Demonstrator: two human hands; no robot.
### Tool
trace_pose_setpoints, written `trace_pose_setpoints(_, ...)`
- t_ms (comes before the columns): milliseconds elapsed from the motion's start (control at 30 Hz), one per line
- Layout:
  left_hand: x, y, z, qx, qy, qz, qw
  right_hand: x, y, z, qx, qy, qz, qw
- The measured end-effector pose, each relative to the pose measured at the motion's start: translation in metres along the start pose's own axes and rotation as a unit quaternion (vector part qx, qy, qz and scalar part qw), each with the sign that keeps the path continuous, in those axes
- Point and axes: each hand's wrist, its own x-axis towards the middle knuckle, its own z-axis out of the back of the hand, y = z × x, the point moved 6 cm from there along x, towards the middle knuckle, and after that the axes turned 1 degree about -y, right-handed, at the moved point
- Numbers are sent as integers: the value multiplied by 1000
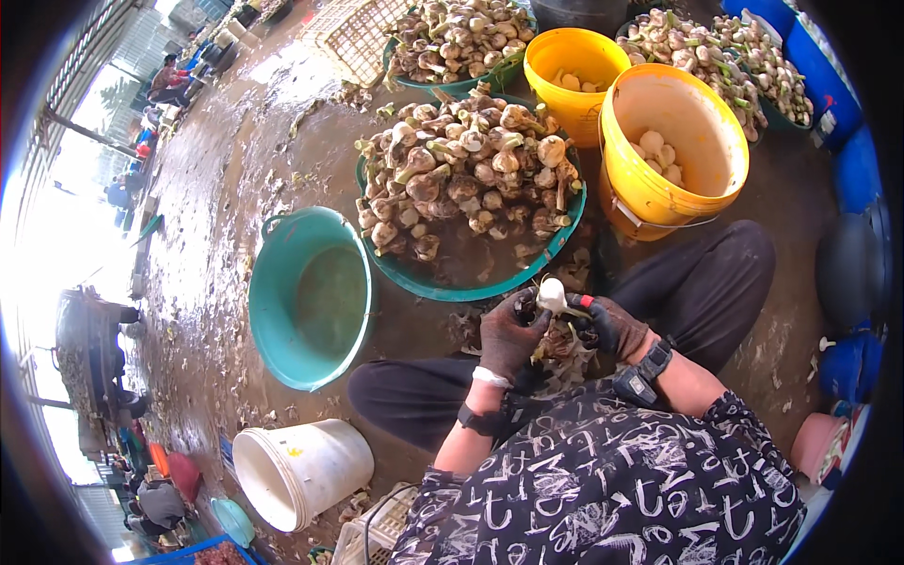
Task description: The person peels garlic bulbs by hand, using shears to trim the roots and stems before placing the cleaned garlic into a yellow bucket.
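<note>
A wide, round teal plastic tub (461,293) heaped with brown-skinned garlic bulbs (461,174) stands beside 2 round yellow plastic buckets (659,193); near its rim, the dark-gloved left hand (511,334) and right hand (614,328) pinch 1 white garlic bulb (551,295) in their fingers.

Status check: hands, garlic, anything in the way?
Dark-gloved left hand holding round white garlic bulb. Dark-gloved right hand at its stem, grip unclear. Round teal plastic tub, heaped with brownish garlic bulbs, just beyond; nothing blocking the hands.
</note>
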Motion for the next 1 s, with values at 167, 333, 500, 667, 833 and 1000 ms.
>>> trace_pose_setpoints(167,1,10,1,-51,30,61,996,-10,28,-13,-354,-4,183,917)
trace_pose_setpoints(333,1,22,3,-73,42,104,991,-5,18,-1,-196,-3,74,978)
trace_pose_setpoints(500,2,52,0,-124,53,106,985,-2,2,0,-62,-50,-51,996)
trace_pose_setpoints(667,2,80,26,-9,-78,164,983,-1,-10,-4,118,16,-114,986)
trace_pose_setpoints(833,-18,65,-4,-423,10,322,847,-3,1,-12,117,-6,-77,990)
trace_pose_setpoints(1000,-21,59,-13,-374,-10,259,890,7,16,-1,-128,12,102,986)
